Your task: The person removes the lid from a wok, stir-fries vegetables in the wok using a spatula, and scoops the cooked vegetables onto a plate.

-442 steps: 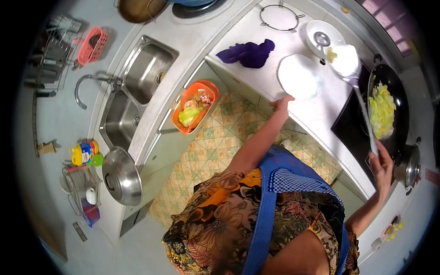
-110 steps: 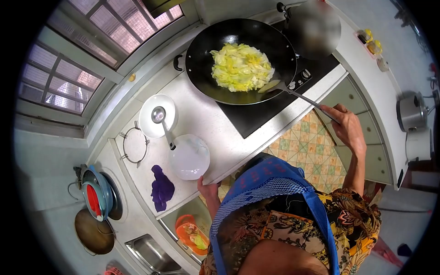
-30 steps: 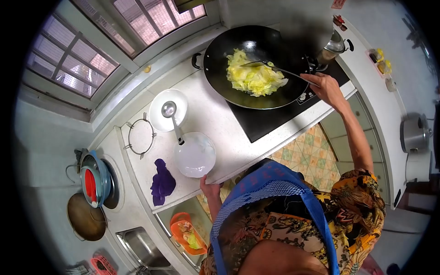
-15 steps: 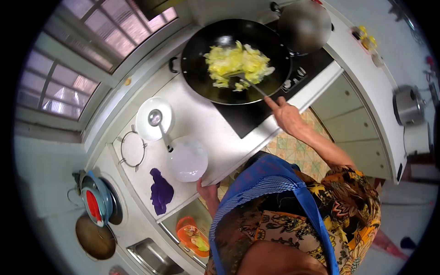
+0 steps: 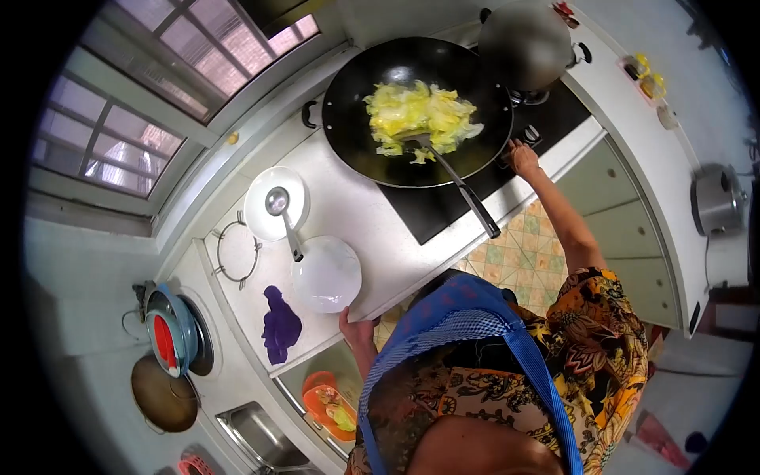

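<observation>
Chopped cabbage (image 5: 423,115) lies in a large black wok (image 5: 356,150) on the stove (image 5: 419,214). A spatula (image 5: 455,176) rests in the wok by itself, its blade in the cabbage and its black handle over the rim. My right hand (image 5: 523,158) is closed at the stove's control knobs, right of the wok; its fingertips cover what they grip. My left hand (image 5: 359,331) is at the counter's front edge, beside a white plate (image 5: 326,277), with its fingers partly hidden by the edge. A ladle (image 5: 278,203) lies across a white bowl (image 5: 261,226), its handle reaching the plate.
A purple cloth (image 5: 280,326) and a metal ring stand (image 5: 239,252) lie on the counter (image 5: 380,253). A lidded pot (image 5: 524,47) stands behind the stove's right side. Below is an orange bin (image 5: 321,404) with scraps, near the sink (image 5: 261,431).
My right hand has let go of the spatula and moved right to the stove knobs. The spatula now leans on the wok's rim. My left hand stays by the plate.
</observation>
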Demonstrator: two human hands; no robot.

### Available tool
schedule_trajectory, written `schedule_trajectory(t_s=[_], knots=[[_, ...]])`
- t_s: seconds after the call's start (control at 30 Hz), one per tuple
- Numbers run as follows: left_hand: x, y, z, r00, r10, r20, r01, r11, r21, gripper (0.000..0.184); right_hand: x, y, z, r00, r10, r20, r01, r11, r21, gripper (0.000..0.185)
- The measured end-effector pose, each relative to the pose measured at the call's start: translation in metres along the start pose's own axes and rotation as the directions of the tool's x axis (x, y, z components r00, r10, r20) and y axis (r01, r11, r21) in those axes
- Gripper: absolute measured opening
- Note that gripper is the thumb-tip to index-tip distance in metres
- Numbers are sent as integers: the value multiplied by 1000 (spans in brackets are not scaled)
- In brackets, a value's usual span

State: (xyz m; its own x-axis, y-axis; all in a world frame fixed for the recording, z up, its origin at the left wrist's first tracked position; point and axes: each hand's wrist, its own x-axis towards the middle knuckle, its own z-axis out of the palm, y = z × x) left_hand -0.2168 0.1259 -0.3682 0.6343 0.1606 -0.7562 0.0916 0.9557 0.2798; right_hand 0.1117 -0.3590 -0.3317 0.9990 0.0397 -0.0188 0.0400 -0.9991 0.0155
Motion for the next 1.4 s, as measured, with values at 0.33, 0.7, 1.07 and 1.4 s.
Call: schedule_trajectory(t_s=[0.33,0.7,1.07,1.4], knots=[[-4,-4,2,997,66,-33,-67,997,-24,65,12,3,-10,996,69,55,-69,998,10,39],[-8,-2,9,1000,26,6,-26,999,-31,58,-152,-123,-220,958,-151,244,-49,751,658,52],[4,-6,0,1000,3,-28,-7,991,-133,55,-141,-146,-217,925,-214,-314,321,883,344,46],[9,-10,-3,1000,31,6,-30,998,-47,55,-92,-137,-198,940,-298,-166,328,923,201,49]])
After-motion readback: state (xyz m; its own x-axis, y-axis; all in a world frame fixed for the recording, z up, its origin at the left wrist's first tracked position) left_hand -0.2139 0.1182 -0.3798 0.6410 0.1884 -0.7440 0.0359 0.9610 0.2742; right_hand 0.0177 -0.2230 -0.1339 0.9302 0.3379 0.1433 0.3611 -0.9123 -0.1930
